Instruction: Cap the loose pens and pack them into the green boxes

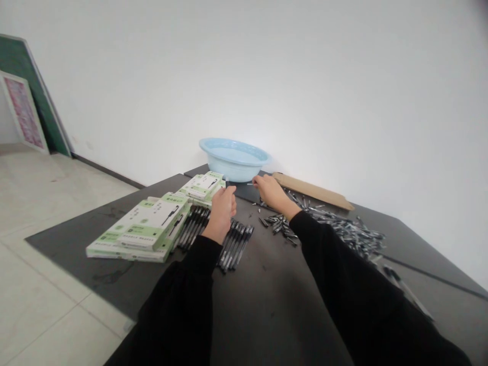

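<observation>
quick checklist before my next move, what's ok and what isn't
1. Right hand has a grip: ok, a thin piece pokes out.
2. Left hand contents: cannot tell, it is curled closed.
3. Pens side by side: ok where visible, the left arm hides some.
4. Loose parts sorted: not ok, jumbled heap.
5. Boxes lying flat: ok, stacked.

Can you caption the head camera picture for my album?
Left hand and right hand over a dark table with pens, boxes, small parts and a blue basin.
</observation>
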Tool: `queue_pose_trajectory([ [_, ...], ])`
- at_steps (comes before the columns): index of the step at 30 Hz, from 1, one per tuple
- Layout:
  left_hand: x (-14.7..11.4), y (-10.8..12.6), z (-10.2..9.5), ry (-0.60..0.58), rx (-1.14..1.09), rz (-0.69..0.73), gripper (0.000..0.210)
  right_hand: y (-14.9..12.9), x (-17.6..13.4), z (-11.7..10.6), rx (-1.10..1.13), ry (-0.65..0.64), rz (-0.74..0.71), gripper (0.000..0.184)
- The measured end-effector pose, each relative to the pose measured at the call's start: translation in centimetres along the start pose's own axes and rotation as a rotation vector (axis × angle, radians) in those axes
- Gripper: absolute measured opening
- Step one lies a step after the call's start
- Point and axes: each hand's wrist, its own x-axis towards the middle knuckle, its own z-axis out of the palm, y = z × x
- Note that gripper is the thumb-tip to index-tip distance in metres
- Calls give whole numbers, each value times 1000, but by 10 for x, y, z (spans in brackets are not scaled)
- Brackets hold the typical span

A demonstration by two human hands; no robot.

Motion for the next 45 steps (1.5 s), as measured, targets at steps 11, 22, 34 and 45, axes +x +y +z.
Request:
queue_pose_trajectory([
  [11, -38, -61, 35, -557, 402, -414, 50, -16, -171, -74, 84, 123, 33, 21],
  [22, -86, -103, 56, -823, 531, -552, 44, -41, -262, -80, 42, 91, 97, 24],
  [34, -93, -114, 62, -695, 392, -533, 23, -46, -267, -99, 172, 305, 331, 18],
  [45, -103, -114, 62, -871, 544, -548, 28, -44, -266, -88, 1272, 184, 833, 48],
])
